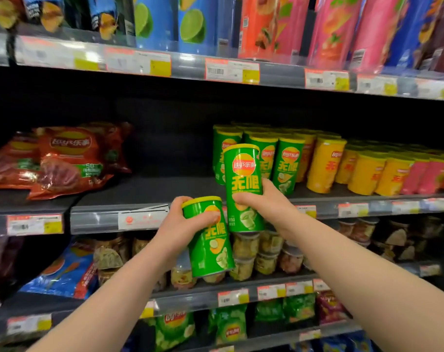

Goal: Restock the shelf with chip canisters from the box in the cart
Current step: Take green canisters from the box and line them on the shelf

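My left hand [183,224] grips a green chip canister [210,250] with a yellow lid, tilted slightly, in front of the middle shelf's edge. My right hand [264,203] holds a second green canister [243,174] upright, higher up and just in front of the middle shelf [144,191]. On that shelf, right behind it, stand several green canisters [287,163] in rows. The shelf's stretch left of them is bare. The cart and its box are out of view.
Yellow canisters [322,166] and pink canisters [429,176] fill the middle shelf's right part. Red chip bags [63,158] lie at its left. Tall canisters stand on the top shelf [216,69]. Snack cups [266,250] and bags crowd the lower shelves.
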Available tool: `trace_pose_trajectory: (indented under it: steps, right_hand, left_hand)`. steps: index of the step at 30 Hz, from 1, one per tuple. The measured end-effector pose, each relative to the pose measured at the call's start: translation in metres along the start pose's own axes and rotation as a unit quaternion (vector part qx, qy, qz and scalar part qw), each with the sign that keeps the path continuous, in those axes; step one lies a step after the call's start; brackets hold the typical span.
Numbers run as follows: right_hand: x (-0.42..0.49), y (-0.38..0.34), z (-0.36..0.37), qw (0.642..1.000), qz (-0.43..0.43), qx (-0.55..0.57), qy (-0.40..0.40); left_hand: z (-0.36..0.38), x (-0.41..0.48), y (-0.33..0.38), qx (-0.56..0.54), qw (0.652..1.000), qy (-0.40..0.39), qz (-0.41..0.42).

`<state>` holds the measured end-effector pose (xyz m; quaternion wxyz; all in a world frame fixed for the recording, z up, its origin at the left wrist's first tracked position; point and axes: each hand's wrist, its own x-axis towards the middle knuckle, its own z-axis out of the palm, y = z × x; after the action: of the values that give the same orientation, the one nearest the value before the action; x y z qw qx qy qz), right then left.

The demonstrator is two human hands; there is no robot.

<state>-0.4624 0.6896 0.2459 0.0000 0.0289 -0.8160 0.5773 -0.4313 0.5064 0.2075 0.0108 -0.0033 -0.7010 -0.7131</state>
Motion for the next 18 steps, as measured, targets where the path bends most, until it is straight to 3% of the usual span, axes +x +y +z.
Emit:
trace_pose_trajectory:
  steps: [12, 18]
  right_hand:
    - [0.082, -0.019, 0.014, 0.993, -0.044, -0.061, 0.091]
    - [0.109, -0.012, 0.018, 0.991, -0.042, -0.089, 0.09]
  left_hand:
    - [-0.016, 0.075, 0.022, 0.021, 0.997, 0.023, 0.072]
    - [-0.021, 0.097, 0.03, -0.013, 0.994, 0.062, 0.088]
